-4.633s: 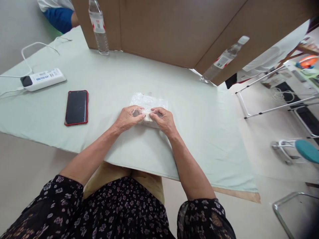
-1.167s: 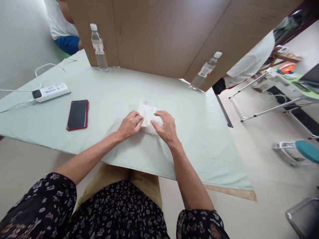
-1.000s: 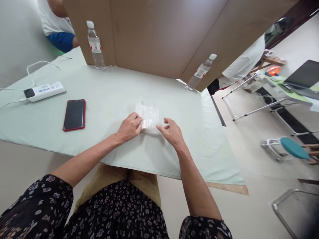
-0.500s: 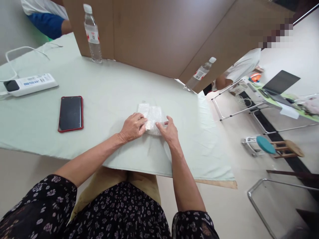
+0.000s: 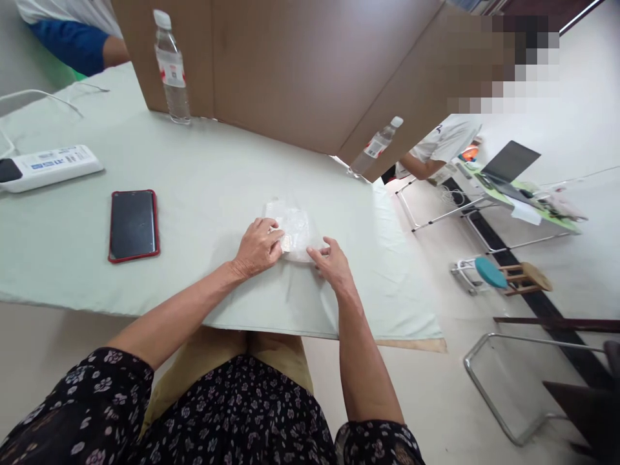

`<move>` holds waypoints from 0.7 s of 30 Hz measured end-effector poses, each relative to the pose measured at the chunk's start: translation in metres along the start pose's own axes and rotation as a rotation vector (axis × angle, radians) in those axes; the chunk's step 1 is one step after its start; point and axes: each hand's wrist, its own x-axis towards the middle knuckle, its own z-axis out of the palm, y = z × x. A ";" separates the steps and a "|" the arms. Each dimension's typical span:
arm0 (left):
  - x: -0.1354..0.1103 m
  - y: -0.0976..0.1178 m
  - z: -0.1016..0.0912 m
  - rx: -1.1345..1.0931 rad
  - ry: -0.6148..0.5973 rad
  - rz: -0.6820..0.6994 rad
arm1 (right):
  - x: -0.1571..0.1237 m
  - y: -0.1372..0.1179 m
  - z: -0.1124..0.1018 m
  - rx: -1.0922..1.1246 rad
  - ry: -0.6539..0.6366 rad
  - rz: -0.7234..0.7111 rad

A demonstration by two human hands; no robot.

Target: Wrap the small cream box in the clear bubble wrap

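A small clear plastic packet (image 5: 295, 227) with something white inside lies on the pale green table cover (image 5: 208, 187). My left hand (image 5: 256, 247) rests on the packet's left edge, fingers curled and pressed onto it. My right hand (image 5: 333, 263) touches the packet's near right corner, fingers bent and slightly apart. The part of the packet under my fingers is hidden.
A red-cased phone (image 5: 133, 224) lies to the left, a white power strip (image 5: 46, 168) beyond it. Two water bottles (image 5: 170, 68) (image 5: 375, 148) stand against brown cardboard screens (image 5: 300, 71). Other people sit at the far left (image 5: 72, 32) and right (image 5: 438, 148). Stools (image 5: 489, 274) stand right.
My right hand lifted off the packet, came back to it, and now sits at its near right corner. My left hand stayed on the left edge. The view swung rightwards.
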 end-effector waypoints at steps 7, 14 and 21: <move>-0.002 -0.002 0.004 -0.076 0.026 -0.001 | 0.003 -0.010 0.004 0.094 -0.098 0.022; 0.000 -0.004 0.003 -0.055 0.030 0.001 | 0.011 -0.024 0.032 0.283 0.004 -0.074; 0.002 0.001 0.002 0.007 0.002 -0.059 | 0.003 -0.045 0.029 0.055 0.136 -0.261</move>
